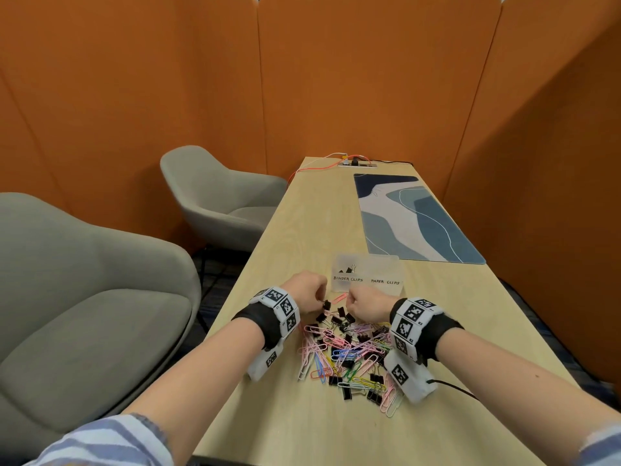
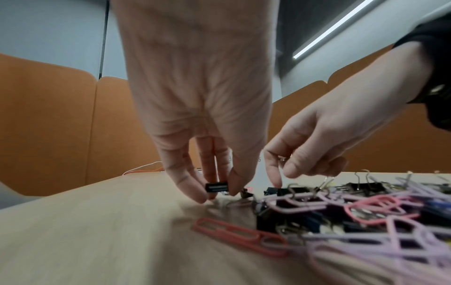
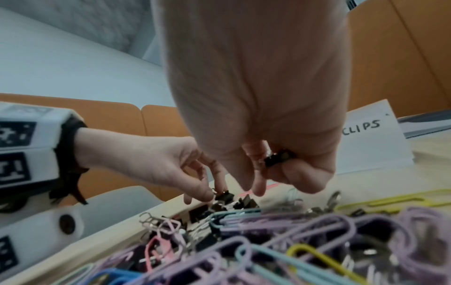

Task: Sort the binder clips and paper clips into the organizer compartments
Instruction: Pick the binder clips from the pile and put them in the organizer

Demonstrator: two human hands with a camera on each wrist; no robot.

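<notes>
A mixed pile of coloured paper clips [image 1: 349, 351] and black binder clips [image 1: 337, 319] lies on the wooden table [image 1: 302, 230]. Behind it stands a translucent organizer [image 1: 368, 274] with two compartments, labelled BINDER CLIPS on the left and PAPER CLIPS on the right. My left hand [image 1: 319, 301] hovers at the pile's far left edge and pinches a small black binder clip [image 2: 216, 187] between thumb and fingers. My right hand [image 1: 353, 301] is just beside it, fingers curled round another black binder clip [image 3: 278, 157]. The organizer's label [image 3: 373, 142] shows behind the right hand.
A blue patterned desk mat [image 1: 413, 216] lies beyond the organizer. A power strip with red and black cables [image 1: 356, 162] sits at the table's far end. Two grey armchairs [image 1: 218, 196] [image 1: 84, 297] stand left of the table. Orange partitions enclose the space.
</notes>
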